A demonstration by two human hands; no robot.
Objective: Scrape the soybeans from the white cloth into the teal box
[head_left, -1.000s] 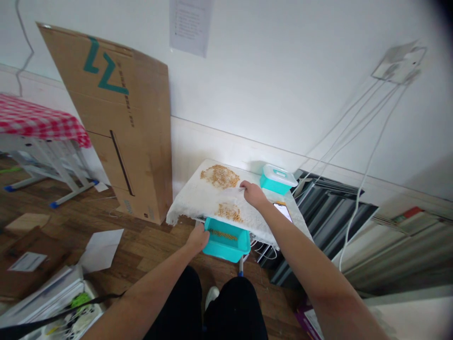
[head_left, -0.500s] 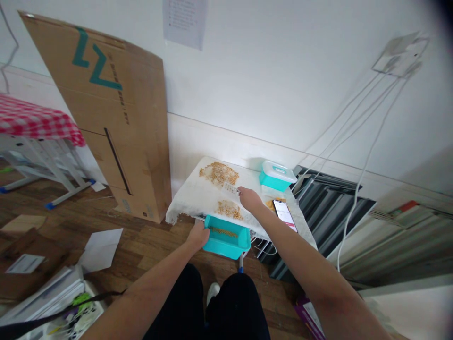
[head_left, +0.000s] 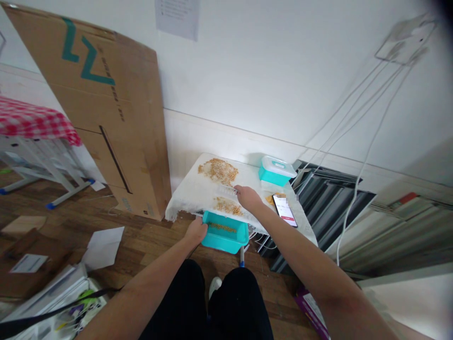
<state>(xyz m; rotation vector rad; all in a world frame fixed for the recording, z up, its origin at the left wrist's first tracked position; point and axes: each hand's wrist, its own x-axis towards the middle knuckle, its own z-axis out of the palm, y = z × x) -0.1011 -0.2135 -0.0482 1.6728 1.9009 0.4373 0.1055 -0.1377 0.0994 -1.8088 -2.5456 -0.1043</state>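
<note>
My left hand [head_left: 197,232] is closed on the left rim of an open turquoise tub [head_left: 221,244], held against the front edge of a small table with a white cloth [head_left: 187,193]. Yellow kernels [head_left: 222,228] lie in the tub. Over the cloth, my right hand [head_left: 249,198] grips one end of a flat, pale, see-through plastic strip [head_left: 226,190]; its exact kind is unclear. The strip lies between a larger patch of yellow kernels [head_left: 218,171] at the back and a smaller pile [head_left: 228,206] near the front edge, above the tub.
A lidded turquoise box [head_left: 276,171] and a lit phone [head_left: 285,211] sit on the table's right side. A tall cardboard box [head_left: 116,118] leans on the wall at left. Grey panels [head_left: 329,198] and white cables [head_left: 368,151] are at right.
The strip in my right hand has come slightly toward the front pile and appears more edge-on. My left hand still holds the tub at the table edge. The view has shifted a little.
</note>
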